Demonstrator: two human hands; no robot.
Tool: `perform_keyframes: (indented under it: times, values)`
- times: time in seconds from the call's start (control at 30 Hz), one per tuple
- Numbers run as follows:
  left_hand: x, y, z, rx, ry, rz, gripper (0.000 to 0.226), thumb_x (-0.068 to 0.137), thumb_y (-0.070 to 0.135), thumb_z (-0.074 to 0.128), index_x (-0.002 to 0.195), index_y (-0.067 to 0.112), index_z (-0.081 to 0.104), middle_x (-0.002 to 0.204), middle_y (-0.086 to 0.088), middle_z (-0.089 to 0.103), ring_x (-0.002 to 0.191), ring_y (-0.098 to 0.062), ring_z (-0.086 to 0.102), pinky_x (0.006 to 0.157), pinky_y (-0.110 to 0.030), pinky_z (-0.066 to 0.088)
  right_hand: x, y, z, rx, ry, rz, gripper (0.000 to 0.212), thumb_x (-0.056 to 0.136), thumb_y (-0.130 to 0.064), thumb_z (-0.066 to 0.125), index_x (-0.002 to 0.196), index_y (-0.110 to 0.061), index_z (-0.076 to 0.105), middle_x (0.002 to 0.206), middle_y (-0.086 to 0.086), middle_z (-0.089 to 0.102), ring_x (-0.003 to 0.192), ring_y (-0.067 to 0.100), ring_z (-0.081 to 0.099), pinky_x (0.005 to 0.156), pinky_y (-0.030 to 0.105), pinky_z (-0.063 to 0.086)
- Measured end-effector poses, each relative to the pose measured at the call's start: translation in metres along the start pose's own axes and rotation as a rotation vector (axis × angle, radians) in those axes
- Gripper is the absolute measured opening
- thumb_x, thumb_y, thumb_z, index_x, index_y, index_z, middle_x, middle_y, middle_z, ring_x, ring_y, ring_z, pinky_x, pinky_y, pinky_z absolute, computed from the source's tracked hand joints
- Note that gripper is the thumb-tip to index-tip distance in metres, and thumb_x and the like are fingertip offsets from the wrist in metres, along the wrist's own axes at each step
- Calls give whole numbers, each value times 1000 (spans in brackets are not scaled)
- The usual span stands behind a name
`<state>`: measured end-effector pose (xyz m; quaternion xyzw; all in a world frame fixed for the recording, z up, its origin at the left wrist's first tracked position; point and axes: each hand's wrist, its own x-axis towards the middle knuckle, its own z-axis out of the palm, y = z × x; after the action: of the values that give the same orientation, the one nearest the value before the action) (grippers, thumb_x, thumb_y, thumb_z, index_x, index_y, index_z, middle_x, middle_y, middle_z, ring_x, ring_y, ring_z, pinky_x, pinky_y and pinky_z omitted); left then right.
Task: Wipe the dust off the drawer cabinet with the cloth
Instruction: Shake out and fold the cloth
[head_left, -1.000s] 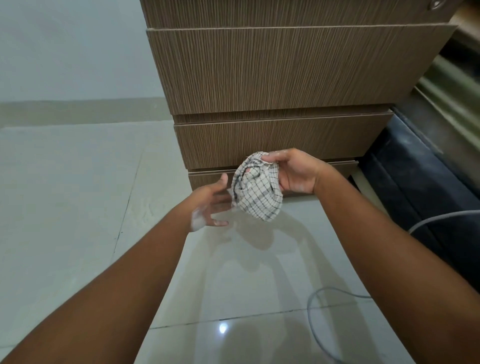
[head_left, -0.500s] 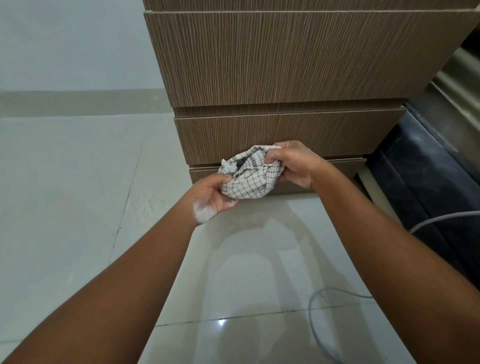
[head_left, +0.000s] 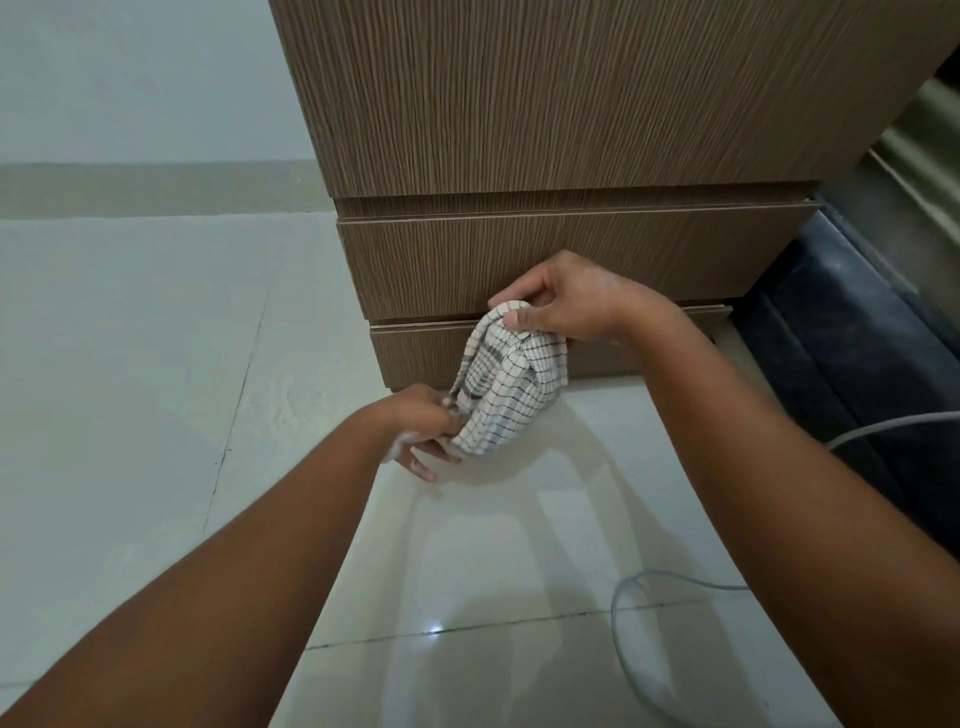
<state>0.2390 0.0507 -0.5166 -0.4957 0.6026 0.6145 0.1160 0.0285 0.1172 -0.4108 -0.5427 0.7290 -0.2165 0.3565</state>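
Note:
A brown wood-grain drawer cabinet (head_left: 561, 104) fills the upper middle, with two lower drawer fronts (head_left: 467, 260) stepped inward toward the floor. A white cloth with thin dark checks (head_left: 506, 387) hangs stretched in front of the lowest drawer. My right hand (head_left: 566, 301) pinches its upper end near the gap between the two lower drawers. My left hand (head_left: 423, 426) grips its lower end just above the floor. The cloth is bunched and partly folded, held off the cabinet face.
Glossy pale floor tiles (head_left: 130, 364) spread to the left and below. A grey cable (head_left: 631, 670) loops on the floor at the lower right. A dark padded object (head_left: 852, 374) lies right of the cabinet, and a pale wall (head_left: 130, 78) stands behind.
My left hand has taken the cloth's lower end and drawn it down and left, stretching the bundle out. My right hand has stayed at its upper end.

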Motion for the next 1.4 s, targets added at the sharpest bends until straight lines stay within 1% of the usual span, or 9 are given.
perform_keyframes:
  times: [0.17, 0.3, 0.5, 0.7, 0.83, 0.97, 1.1, 1.27, 1.4]
  values:
    - [-8, 11, -3, 46, -106, -41, 80, 84, 32, 79, 149, 10, 40, 150, -16, 46, 139, -37, 43, 107, -64, 40, 6, -17, 3, -228, 62, -16, 17, 95, -35, 69, 107, -23, 70, 96, -10, 70, 94, 11, 69, 66, 22, 52]
    - [-11, 12, -8, -508, -376, 248, 81, 71, 48, 78, 142, 16, 53, 141, -14, 60, 131, -33, 54, 104, -61, 41, 1, -17, 3, 41, -26, -30, 18, 103, -34, 57, 108, -18, 64, 98, 4, 73, 87, 17, 71, 71, 36, 60]
    - [-6, 23, -20, -773, -227, 319, 41, 82, 26, 72, 120, 16, 62, 118, -7, 70, 109, -26, 70, 93, -53, 56, -3, -11, -1, -103, 50, 24, 9, 98, -32, 65, 100, -24, 67, 101, -3, 69, 96, 16, 68, 76, 33, 59]
    - [-11, 20, -38, -469, -52, 242, 34, 91, 21, 72, 113, 3, 53, 98, -15, 77, 80, -26, 76, 66, -40, 62, 0, -13, 7, -310, 108, 179, 19, 87, -28, 79, 100, -19, 68, 94, -7, 61, 87, 12, 60, 65, 22, 46]
    - [-19, 26, -37, -422, -111, 379, 42, 92, 27, 71, 123, 7, 53, 113, -20, 69, 95, -29, 71, 79, -45, 62, -3, -8, 8, -197, -1, 196, 12, 96, -13, 67, 97, -24, 72, 103, -5, 65, 92, 13, 65, 66, 24, 54]
    - [-25, 27, -26, -102, -53, 442, 90, 56, 36, 95, 137, 20, 58, 121, -5, 72, 108, -21, 72, 84, -37, 61, -15, -5, -4, -120, -209, 152, 38, 83, -53, 77, 98, -18, 78, 85, 0, 69, 76, 16, 60, 66, 32, 49]
    - [-26, 33, -16, 380, 110, 580, 39, 68, 34, 91, 103, 18, 81, 115, 0, 75, 104, -14, 69, 90, -34, 54, -14, -2, -3, -390, -253, 170, 39, 77, -47, 83, 105, -21, 77, 90, -1, 73, 79, 15, 63, 66, 30, 50]
    - [-29, 44, -20, 198, 94, 550, 23, 87, 36, 75, 99, 16, 78, 100, 0, 77, 98, -16, 71, 80, -33, 55, -14, 16, -5, 36, -216, 151, 19, 99, -31, 65, 104, -14, 72, 109, 8, 75, 110, 28, 68, 98, 48, 55]
    - [-30, 45, -19, -406, -59, 395, 26, 95, 24, 67, 118, 13, 63, 112, -8, 75, 100, -21, 73, 75, -38, 62, -11, 26, -3, 555, -191, 156, 20, 100, -10, 60, 121, -9, 60, 106, 13, 75, 97, 27, 74, 79, 38, 63]
